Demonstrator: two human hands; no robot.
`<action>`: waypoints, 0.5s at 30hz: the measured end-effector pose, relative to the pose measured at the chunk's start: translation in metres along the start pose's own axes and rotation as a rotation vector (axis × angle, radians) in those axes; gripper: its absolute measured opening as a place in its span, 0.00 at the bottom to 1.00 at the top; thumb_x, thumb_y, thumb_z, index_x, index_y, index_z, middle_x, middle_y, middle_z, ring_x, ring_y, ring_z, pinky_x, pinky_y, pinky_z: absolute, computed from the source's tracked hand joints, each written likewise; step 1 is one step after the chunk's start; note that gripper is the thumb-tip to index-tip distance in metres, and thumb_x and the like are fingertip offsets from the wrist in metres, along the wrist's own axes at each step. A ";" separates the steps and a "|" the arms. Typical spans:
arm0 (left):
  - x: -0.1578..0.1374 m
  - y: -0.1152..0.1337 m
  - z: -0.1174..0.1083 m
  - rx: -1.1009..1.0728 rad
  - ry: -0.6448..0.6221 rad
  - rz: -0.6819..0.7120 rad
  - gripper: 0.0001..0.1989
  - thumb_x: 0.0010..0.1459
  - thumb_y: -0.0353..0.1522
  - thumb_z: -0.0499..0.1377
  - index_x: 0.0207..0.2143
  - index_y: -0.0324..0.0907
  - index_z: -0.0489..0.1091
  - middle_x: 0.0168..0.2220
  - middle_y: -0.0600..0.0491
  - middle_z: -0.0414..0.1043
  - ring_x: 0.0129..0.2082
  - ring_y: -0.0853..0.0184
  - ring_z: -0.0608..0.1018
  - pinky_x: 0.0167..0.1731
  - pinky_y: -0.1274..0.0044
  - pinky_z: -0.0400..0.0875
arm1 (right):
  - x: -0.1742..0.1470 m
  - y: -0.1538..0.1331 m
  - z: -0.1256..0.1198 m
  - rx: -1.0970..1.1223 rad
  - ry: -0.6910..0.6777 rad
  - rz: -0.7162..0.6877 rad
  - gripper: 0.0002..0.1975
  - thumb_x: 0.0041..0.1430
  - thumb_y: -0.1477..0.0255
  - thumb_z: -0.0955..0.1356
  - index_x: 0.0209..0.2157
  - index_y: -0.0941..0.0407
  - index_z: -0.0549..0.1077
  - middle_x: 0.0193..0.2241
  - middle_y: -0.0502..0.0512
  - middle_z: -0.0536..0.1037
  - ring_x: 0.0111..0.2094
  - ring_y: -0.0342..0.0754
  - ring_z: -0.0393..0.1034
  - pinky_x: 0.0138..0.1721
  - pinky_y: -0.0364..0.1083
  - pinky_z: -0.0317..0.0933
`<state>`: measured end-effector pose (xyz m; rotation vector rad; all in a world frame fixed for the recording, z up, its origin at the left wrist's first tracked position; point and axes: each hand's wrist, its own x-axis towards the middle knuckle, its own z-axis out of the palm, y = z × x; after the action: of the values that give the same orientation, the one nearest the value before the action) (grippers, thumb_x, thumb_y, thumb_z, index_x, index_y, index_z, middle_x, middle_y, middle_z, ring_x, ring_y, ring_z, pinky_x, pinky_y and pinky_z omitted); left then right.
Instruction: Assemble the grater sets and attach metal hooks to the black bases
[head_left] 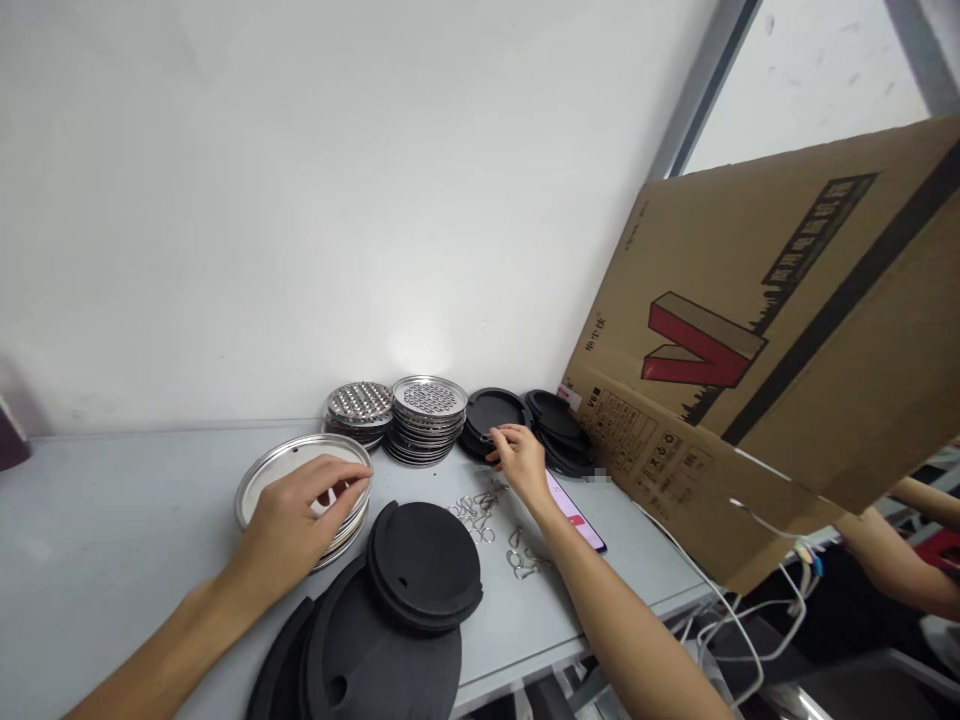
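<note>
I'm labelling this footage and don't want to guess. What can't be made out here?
All in the head view:
Small item in the right hand: too tiny, and partly covered by the hand.
Whether the left hand touches the silver lid: the hand hides its own underside.
Text on the phone: too small.
Large black disc: cut off by the bottom edge.

Even, fairly bright light fills the wall (300, 200), with a soft glow just above the discs (427, 397), whose rims glint. Shadows on the table (112, 560) are faint; the lower right is dim. Wide-angle distortion stretches the box (750, 300). The clips (472, 510) look slightly smeared.
</note>
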<state>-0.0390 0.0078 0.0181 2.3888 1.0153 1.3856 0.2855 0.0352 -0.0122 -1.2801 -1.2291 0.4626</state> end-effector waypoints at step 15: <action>-0.005 0.020 0.004 -0.665 -0.006 -0.359 0.11 0.59 0.37 0.63 0.42 0.42 0.74 0.34 0.51 0.79 0.35 0.65 0.81 0.39 0.75 0.77 | -0.085 -0.114 0.094 0.248 -0.397 -0.187 0.10 0.60 0.64 0.70 0.33 0.55 0.81 0.26 0.53 0.76 0.24 0.44 0.70 0.26 0.43 0.66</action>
<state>-0.0277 -0.0100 0.0219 1.6402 0.7663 1.3112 0.1336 -0.0273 0.0361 -0.8758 -1.5516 0.7321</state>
